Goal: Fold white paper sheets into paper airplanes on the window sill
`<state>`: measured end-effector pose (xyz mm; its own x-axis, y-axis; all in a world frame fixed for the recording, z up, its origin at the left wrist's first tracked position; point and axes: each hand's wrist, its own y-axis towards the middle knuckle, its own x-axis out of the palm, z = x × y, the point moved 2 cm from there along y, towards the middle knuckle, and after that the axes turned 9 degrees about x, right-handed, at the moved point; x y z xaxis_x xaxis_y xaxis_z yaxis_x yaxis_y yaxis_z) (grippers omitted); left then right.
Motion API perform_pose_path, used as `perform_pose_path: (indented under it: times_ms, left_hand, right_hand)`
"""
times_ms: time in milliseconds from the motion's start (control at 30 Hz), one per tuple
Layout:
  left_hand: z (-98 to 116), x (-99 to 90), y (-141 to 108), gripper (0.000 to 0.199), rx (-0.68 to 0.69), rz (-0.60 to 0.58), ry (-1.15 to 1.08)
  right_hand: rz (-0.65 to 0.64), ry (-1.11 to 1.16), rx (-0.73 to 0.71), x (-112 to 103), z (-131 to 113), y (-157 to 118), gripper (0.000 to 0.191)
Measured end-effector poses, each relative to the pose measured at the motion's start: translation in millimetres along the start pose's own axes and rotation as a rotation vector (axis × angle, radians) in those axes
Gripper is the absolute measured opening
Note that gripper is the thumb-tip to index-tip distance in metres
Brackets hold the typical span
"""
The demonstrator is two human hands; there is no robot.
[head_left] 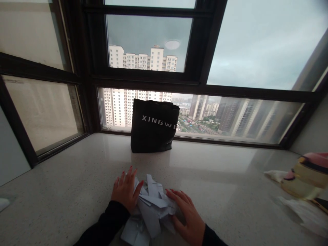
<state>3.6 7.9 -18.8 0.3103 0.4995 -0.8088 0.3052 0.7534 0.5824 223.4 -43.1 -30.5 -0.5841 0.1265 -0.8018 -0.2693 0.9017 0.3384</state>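
Observation:
A loose heap of white paper pieces [151, 218] lies on the pale speckled sill in front of me. On its left side rests my left hand [125, 191], fingers spread and thumb touching the paper. My right hand [188, 215] is at the heap's right edge, fingers apart, with the thumb and fingertips against the pieces. Neither hand grips anything. Beyond the heap, near the window, a black bag [153, 126] with white lettering stands upright.
Dark window frames [153, 80] bound the sill [77, 171] at the back and left. To the right stand a yellowish container with a pink top [307, 176] and a crumpled white tissue or bag [304, 213]. A small white object [3, 204] sits at the far left.

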Motion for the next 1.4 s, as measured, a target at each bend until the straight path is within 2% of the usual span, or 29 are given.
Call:
perform_pose_path:
  times_ms: [67, 133, 233, 367, 467, 533, 600, 667, 700, 733, 800, 900, 1000, 1167, 1333, 1400]
  left_hand:
    - [-12.1, 8.6, 0.2, 0.046, -0.039, -0.028, -0.084]
    - [-13.9, 16.9, -0.6, 0.045, -0.005, -0.053, -0.174]
    - [-6.4, 24.4, -0.2, 0.043, 0.121, -0.046, -0.308]
    - [-4.5, 26.2, 3.9, 0.046, 0.300, -0.011, -0.529]
    - [-11.5, 19.0, 7.5, 0.045, 0.256, 0.017, -0.469]
    - [-8.2, 7.7, 7.9, 0.043, 0.214, 0.058, -0.369]
    - [8.0, -4.3, 4.1, 0.041, 0.239, 0.094, -0.272]
    - [35.4, -9.3, -4.8, 0.039, 0.386, 0.084, -0.245]
    - [50.5, -8.0, -11.0, 0.038, 0.498, 0.086, -0.235]
    - [64.9, -5.2, -18.1, 0.035, 0.636, 0.141, -0.228]
    - [85.2, 3.8, -31.4, 0.034, 0.832, 0.342, -0.218]
    - [93.3, 19.7, -39.1, 0.029, 0.888, 0.334, -0.166]
    - [86.8, 20.1, -35.7, 0.029, 0.860, 0.227, -0.159]
    - [72.9, 12.9, -28.8, 0.031, 0.726, 0.033, -0.127]
    - [48.0, 22.3, -26.7, 0.030, 0.511, -0.023, -0.017]
    - [35.7, 24.1, -25.0, 0.033, 0.471, -0.086, 0.030]
  right_hand:
    - [-0.035, -0.025, -0.035, -1.7, -2.8, 0.4, 0.058]
    - [-0.073, -0.045, -0.077, -1.8, -5.5, 0.6, 0.061]
    - [-0.089, -0.075, -0.142, -0.5, -11.0, 0.6, 0.057]
    - [-0.046, -0.071, -0.163, -2.5, -20.1, 0.7, 0.051]
    - [0.017, -0.007, -0.158, -12.5, -25.4, 1.1, 0.051]
    - [0.074, 0.076, -0.136, -21.9, -26.5, 1.3, 0.045]
    - [0.118, 0.152, -0.072, -29.3, -25.1, 1.7, 0.036]
    - [0.142, 0.198, 0.009, -32.1, -22.5, 2.3, 0.030]
    - [0.151, 0.212, 0.044, -31.7, -21.2, 2.9, 0.029]
    - [0.152, 0.226, 0.070, -30.2, -19.9, 3.5, 0.029]
    - [0.141, 0.257, 0.107, -24.9, -17.1, 5.0, 0.030]
    - [0.075, 0.332, 0.155, -14.3, -11.2, 7.1, 0.033]
    - [0.008, 0.396, 0.194, -5.4, -3.8, 8.2, 0.035]
    - [-0.011, 0.365, 0.186, 0.8, 3.6, 7.5, 0.031]
    - [-0.038, 0.252, 0.128, 2.4, 1.4, 4.8, 0.030]
    - [-0.049, 0.229, 0.115, 1.7, -0.1, 4.2, 0.032]
